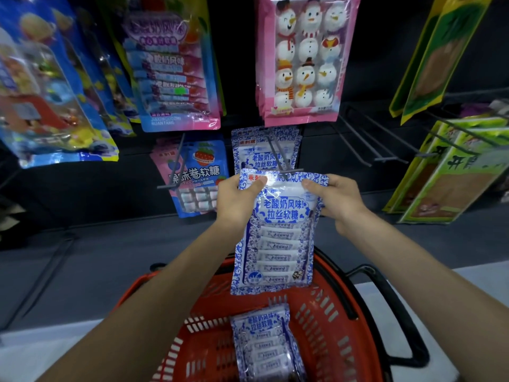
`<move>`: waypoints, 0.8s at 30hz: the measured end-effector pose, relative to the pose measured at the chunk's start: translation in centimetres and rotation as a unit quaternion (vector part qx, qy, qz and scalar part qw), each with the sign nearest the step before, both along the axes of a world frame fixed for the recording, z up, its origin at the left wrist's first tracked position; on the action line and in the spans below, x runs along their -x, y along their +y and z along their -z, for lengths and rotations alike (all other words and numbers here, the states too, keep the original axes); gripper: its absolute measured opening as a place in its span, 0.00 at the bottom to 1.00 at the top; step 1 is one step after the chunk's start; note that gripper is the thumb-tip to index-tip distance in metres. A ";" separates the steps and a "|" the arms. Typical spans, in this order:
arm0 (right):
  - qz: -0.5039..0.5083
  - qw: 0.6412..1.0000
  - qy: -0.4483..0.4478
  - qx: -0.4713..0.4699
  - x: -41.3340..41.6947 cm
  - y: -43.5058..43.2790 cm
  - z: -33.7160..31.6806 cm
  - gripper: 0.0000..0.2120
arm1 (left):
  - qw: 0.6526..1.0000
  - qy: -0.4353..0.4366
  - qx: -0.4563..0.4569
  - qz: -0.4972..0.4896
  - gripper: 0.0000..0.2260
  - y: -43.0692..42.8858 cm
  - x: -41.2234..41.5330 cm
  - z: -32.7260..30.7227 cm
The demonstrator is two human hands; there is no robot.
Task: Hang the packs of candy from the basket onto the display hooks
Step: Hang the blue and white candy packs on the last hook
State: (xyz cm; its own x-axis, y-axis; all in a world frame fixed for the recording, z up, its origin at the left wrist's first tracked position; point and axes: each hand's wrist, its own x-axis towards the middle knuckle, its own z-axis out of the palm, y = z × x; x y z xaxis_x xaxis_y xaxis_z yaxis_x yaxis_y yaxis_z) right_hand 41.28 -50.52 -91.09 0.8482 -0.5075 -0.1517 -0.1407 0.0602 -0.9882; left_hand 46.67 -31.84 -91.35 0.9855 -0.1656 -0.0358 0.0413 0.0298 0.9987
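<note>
Pinching the candy pack [278, 230] between left hand [237, 199] and right hand [338, 199].

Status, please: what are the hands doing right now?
Left hand, right hand grip candy pack by top corners. Top edge at hook tip. Basket holds spare pack.

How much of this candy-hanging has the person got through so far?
Done: a hung pack sits back on the hook. In hand: left hand and right hand grip the held pack by its top corners at the hook's tip. Left: at least one basket pack lies in the red basket.
</note>
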 end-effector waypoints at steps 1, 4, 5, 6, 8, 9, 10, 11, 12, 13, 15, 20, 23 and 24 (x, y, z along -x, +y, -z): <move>0.002 1.000 -0.002 -0.002 -0.4 0.0 0.2 0.05 | 1.000 -0.004 0.005 -0.005 0.42 0.0 -0.2 -0.1; 0.009 1.000 -0.002 -0.007 -1.6 0.1 0.3 0.04 | 1.000 -0.004 -0.016 -0.010 0.41 -0.1 -1.0 -0.6; 0.010 1.000 -0.001 -0.006 -2.1 0.0 0.6 0.04 | 0.999 -0.007 -0.027 -0.015 0.40 -0.2 -1.5 -0.6; 0.014 1.000 0.002 -0.012 -2.5 0.1 0.8 0.05 | 0.999 -0.006 -0.033 -0.018 0.40 -0.4 -1.9 -0.9; 0.024 0.999 0.014 -0.021 -3.5 0.0 1.2 0.05 | 0.998 -0.005 -0.044 -0.033 0.40 -0.7 -2.9 -1.0; 0.029 0.999 0.017 -0.020 -4.2 -0.2 1.6 0.06 | 0.998 -0.005 -0.043 -0.039 0.40 -0.9 -3.4 -1.1; 0.033 0.999 0.017 -0.021 -4.7 -0.3 1.8 0.09 | 0.998 -0.003 -0.038 -0.042 0.40 -1.1 -3.8 -1.3; 0.037 0.999 0.021 -0.020 -5.1 -0.3 2.2 0.12 | 0.998 -0.001 -0.038 -0.046 0.40 -1.3 -4.0 -1.3; 0.047 0.999 0.019 -0.021 -5.9 -0.4 2.3 0.16 | 0.998 -0.001 -0.039 -0.054 0.39 -1.5 -4.7 -1.3; 0.051 0.998 0.019 -0.019 -6.4 -0.5 2.5 0.20 | 0.997 0.001 -0.040 -0.058 0.39 -1.7 -5.1 -1.1; 0.049 0.999 0.017 -0.008 -7.2 -0.7 2.2 0.23 | 0.997 0.006 -0.039 -0.064 0.39 -2.0 -5.3 -1.4; 0.024 1.000 0.003 -0.012 -10.2 -1.5 1.3 0.22 | 0.996 0.007 -0.038 -0.084 0.38 -2.8 -8.0 -1.3; 0.010 1.000 -0.002 0.011 -11.3 -2.2 1.4 0.20 | 0.994 0.014 -0.039 -0.101 0.38 -3.3 -9.4 -1.1; 0.006 1.000 -0.003 0.020 -11.6 -2.4 1.5 0.16 | 0.993 0.015 -0.039 -0.108 0.38 -3.5 -9.9 -0.9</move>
State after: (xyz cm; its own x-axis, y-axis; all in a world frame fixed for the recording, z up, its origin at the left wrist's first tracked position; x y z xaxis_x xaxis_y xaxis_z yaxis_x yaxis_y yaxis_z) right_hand 52.92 -52.94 -92.60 0.8429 -0.5228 -0.1272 -0.1352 0.0230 -0.9906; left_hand 56.52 -35.35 -90.49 0.9961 0.0537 -0.0705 0.0726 -0.0370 0.9967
